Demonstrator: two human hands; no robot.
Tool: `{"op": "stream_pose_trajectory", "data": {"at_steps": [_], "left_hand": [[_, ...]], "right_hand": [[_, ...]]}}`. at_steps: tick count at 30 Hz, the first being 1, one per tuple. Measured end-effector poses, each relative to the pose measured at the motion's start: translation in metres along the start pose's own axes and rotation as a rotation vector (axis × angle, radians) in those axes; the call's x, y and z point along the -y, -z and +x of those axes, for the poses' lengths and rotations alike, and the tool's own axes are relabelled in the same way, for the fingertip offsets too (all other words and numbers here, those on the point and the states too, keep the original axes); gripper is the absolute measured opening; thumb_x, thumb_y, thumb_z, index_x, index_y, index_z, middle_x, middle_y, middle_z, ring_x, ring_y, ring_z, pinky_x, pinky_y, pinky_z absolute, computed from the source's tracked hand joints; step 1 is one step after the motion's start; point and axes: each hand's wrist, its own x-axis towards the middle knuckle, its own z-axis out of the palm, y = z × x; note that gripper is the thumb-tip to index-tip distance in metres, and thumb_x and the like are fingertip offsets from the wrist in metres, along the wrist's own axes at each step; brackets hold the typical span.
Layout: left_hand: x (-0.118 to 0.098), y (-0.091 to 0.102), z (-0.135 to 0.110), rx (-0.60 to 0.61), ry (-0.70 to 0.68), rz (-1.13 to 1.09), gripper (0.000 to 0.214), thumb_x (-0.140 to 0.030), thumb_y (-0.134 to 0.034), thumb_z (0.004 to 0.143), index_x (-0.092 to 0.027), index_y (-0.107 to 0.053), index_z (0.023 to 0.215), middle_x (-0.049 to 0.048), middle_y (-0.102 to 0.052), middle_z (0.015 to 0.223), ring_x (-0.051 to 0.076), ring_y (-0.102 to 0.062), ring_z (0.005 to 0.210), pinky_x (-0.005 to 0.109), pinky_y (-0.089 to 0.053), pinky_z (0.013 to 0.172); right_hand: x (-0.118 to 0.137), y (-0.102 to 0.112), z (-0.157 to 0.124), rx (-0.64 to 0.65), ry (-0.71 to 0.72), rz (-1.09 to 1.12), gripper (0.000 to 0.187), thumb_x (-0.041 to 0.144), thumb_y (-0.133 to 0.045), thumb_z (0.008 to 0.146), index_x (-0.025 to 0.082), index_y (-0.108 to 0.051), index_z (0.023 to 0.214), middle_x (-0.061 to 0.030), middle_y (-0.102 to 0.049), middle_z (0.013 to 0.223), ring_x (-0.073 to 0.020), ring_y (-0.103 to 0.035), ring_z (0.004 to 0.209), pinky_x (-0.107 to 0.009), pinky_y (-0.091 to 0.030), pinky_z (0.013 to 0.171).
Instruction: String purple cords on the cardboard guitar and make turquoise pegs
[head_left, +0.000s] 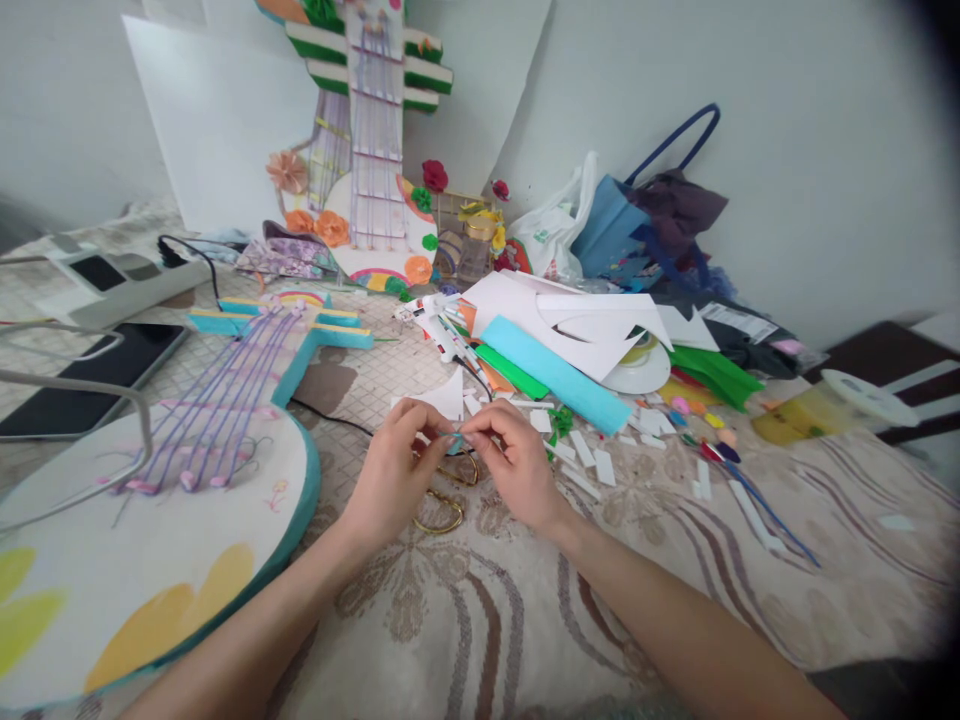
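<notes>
My left hand and my right hand meet above the patterned cloth, fingertips pinched together. Between them is a small blue paper piece, mostly covered by the fingers. Gold-handled scissors lie right under the hands, their blades hidden. To the left lies a paper-covered guitar model with blue sides, purple strings and painted flowers. A roll of light-blue crepe paper rests beyond my right hand, beside a green paper strip.
White paper scraps litter the cloth at right. A glue gun lies behind the hands. A second guitar model leans on the wall. At left is a phone; at right, a cup of yellow liquid and a paintbrush.
</notes>
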Motion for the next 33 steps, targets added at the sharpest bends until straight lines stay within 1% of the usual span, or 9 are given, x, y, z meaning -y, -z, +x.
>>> {"op": "stream_pose_trajectory", "data": {"at_steps": [4,7,9,13,19,22,25,29,33], "left_hand": [[0.0013,0.0009,0.0018,0.028,0.089,-0.074,0.006,-0.021,-0.055,0.083,-0.019,-0.060,0.083,0.0012,-0.066,0.078,0.015,-0.061,0.071,0.028,-0.048,0.066],[0.0021,0.0014,0.0024,0.026,0.108,-0.111,0.006,-0.021,-0.055,0.083,-0.018,-0.061,0.082,0.0019,-0.066,0.077,0.016,-0.061,0.072,0.029,-0.048,0.067],[0.0023,0.0011,0.0022,0.038,0.115,-0.133,0.006,-0.022,-0.056,0.083,-0.018,-0.061,0.082,0.0026,-0.067,0.078,0.016,-0.062,0.072,0.029,-0.048,0.067],[0.0017,-0.0002,0.0015,0.055,0.143,-0.146,0.007,-0.024,-0.057,0.083,-0.017,-0.060,0.083,0.0030,-0.067,0.079,0.016,-0.061,0.069,0.029,-0.048,0.063],[0.0020,0.0009,0.0031,0.079,0.158,-0.196,0.010,-0.026,-0.058,0.082,-0.016,-0.060,0.080,0.0010,-0.063,0.072,0.014,-0.057,0.064,0.026,-0.045,0.060],[0.0037,0.0025,0.0040,0.104,0.174,-0.243,0.011,-0.027,-0.058,0.083,-0.016,-0.059,0.080,0.0004,-0.062,0.072,0.013,-0.056,0.065,0.025,-0.044,0.061],[0.0048,0.0035,0.0043,0.110,0.196,-0.244,0.013,-0.028,-0.058,0.083,-0.015,-0.058,0.081,0.0007,-0.062,0.074,0.013,-0.055,0.067,0.025,-0.043,0.063],[0.0059,0.0027,0.0048,0.149,0.202,-0.243,0.019,-0.032,-0.054,0.085,-0.015,-0.059,0.087,0.0025,-0.061,0.079,0.014,-0.054,0.072,0.027,-0.043,0.067],[0.0061,0.0015,0.0052,0.157,0.208,-0.211,0.029,-0.043,-0.049,0.088,-0.015,-0.057,0.081,-0.0005,-0.054,0.069,0.012,-0.048,0.063,0.025,-0.039,0.058]], "right_hand": [[0.0016,0.0019,0.0011,0.041,-0.117,0.142,0.016,0.029,-0.051,0.091,0.021,-0.065,0.088,-0.0038,-0.063,0.086,-0.0163,-0.060,0.081,-0.029,-0.047,0.073],[0.0029,0.0025,0.0017,0.094,-0.242,0.303,0.026,0.036,-0.042,0.095,0.021,-0.064,0.094,-0.0029,-0.065,0.082,-0.0147,-0.062,0.075,-0.028,-0.050,0.072],[0.0029,0.0024,0.0016,0.110,-0.275,0.331,0.026,0.038,-0.044,0.094,0.020,-0.063,0.094,-0.0021,-0.064,0.079,-0.0144,-0.062,0.073,-0.027,-0.050,0.070],[0.0010,0.0019,0.0006,0.109,-0.276,0.253,0.018,0.037,-0.058,0.087,0.019,-0.061,0.089,-0.0014,-0.062,0.079,-0.0136,-0.058,0.071,-0.024,-0.046,0.065],[0.0028,0.0021,0.0002,0.105,-0.271,0.204,0.024,0.038,-0.054,0.088,0.018,-0.058,0.075,0.0013,-0.054,0.066,-0.0120,-0.050,0.062,-0.023,-0.040,0.057],[0.0017,0.0018,0.0007,0.157,-0.340,0.298,0.028,0.041,-0.050,0.090,0.018,-0.058,0.076,0.0014,-0.054,0.065,-0.0120,-0.051,0.061,-0.023,-0.041,0.058],[-0.0020,0.0015,0.0010,0.180,-0.379,0.367,0.024,0.040,-0.052,0.089,0.018,-0.060,0.082,0.0013,-0.055,0.067,-0.0116,-0.052,0.062,-0.022,-0.042,0.059],[-0.0039,0.0019,0.0004,0.157,-0.357,0.342,0.020,0.035,-0.054,0.088,0.018,-0.059,0.081,0.0012,-0.055,0.069,-0.0111,-0.050,0.063,-0.022,-0.041,0.058],[-0.0014,0.0015,-0.0011,0.162,-0.339,0.280,0.017,0.032,-0.053,0.088,0.018,-0.059,0.081,0.0010,-0.055,0.069,-0.0113,-0.049,0.063,-0.022,-0.040,0.058]]}}
